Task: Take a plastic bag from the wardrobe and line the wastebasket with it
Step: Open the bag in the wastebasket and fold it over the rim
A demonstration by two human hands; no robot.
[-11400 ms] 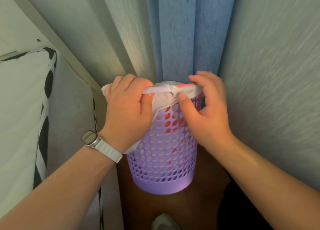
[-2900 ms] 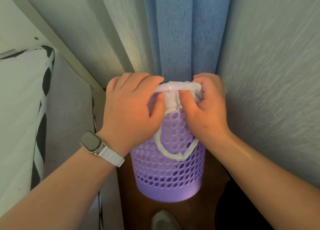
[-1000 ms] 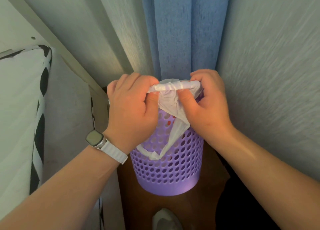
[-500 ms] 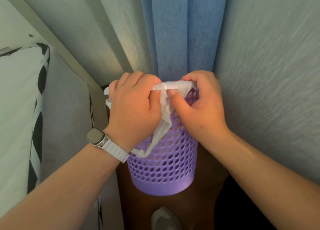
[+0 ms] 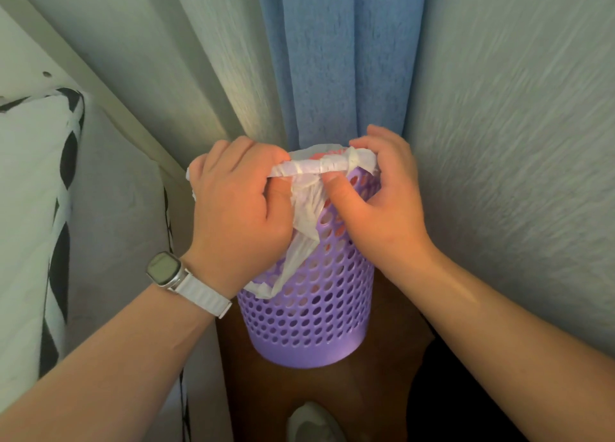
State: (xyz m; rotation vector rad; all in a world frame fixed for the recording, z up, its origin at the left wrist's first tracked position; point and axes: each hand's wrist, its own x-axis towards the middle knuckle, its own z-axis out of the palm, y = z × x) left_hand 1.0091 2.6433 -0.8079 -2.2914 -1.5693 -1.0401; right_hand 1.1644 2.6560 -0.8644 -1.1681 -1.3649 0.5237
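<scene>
A purple perforated wastebasket [image 5: 311,315] stands on the brown floor in a narrow corner. A white plastic bag [image 5: 307,205] sits in it, its edge rolled over the near rim, with a loose flap hanging down the outside. My left hand [image 5: 236,215], a white-strapped watch on its wrist, grips the rolled edge at the rim's left. My right hand [image 5: 382,205] pinches the same edge at the right, thumb pressed on the bag against the basket's wall. Something red shows inside the bag.
A blue curtain [image 5: 339,59] hangs right behind the basket. A pale textured wall [image 5: 515,142] closes in on the right. On the left are a white panel edge [image 5: 109,102] and black-and-white bedding [image 5: 30,208]. A white shoe tip [image 5: 311,423] shows below.
Both hands have stayed on the bag's rolled edge. My right hand has shifted a little to the right along the rim, and the rolled edge is stretched longer between the hands.
</scene>
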